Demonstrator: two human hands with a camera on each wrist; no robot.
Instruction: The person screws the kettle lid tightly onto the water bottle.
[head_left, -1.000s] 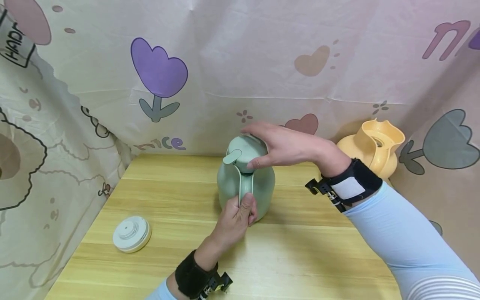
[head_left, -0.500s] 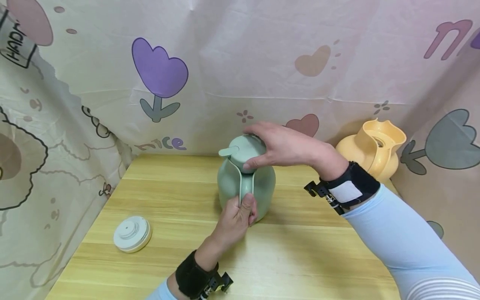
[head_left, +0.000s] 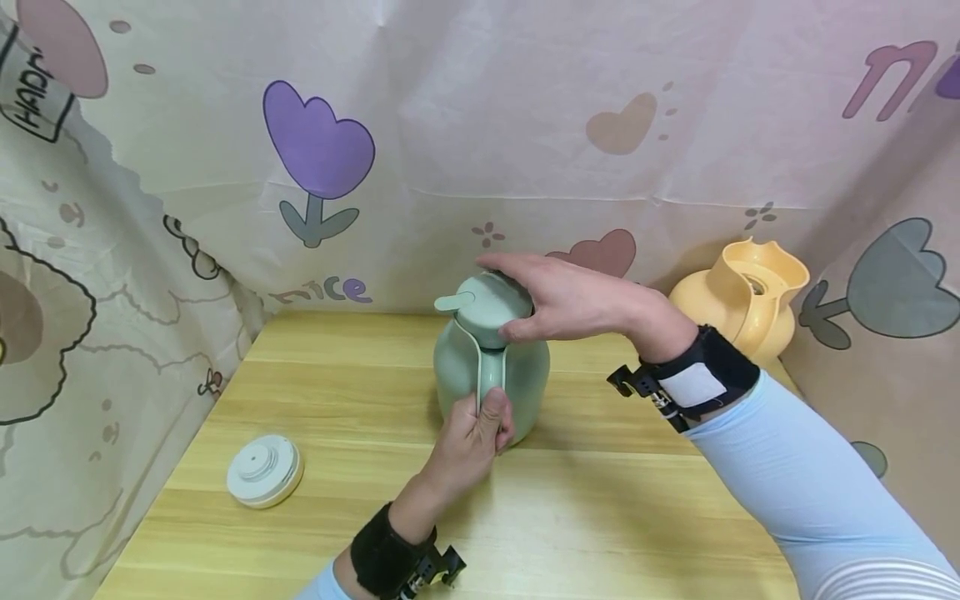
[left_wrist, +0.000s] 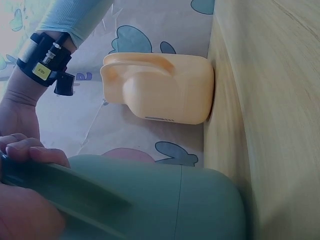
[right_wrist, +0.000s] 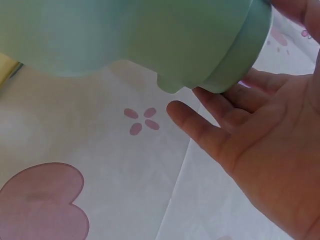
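A green thermos jug (head_left: 525, 392) stands upright on the wooden table, its handle facing me. My left hand (head_left: 467, 446) grips that handle, thumb on top; the left wrist view shows its fingers (left_wrist: 37, 152) wrapped around it. On top sits a round green lid (head_left: 491, 310) with a tab (head_left: 453, 302) pointing left. My right hand (head_left: 573, 296) holds the lid from the right, thumb at the near side and fingers around the far side. In the right wrist view, the little finger (right_wrist: 192, 122) hangs free below the lid's edge.
A yellow jug (head_left: 738, 300) without a lid stands at the back right, partly behind my right forearm. A white round stopper (head_left: 264, 471) lies on the left of the table (head_left: 360, 400). A patterned cloth (head_left: 480, 108) rises behind.
The lid has turned clockwise as seen from above, its tab swinging from lower left to straight left. My right hand shifts slightly with it; my left hand stays on the handle.
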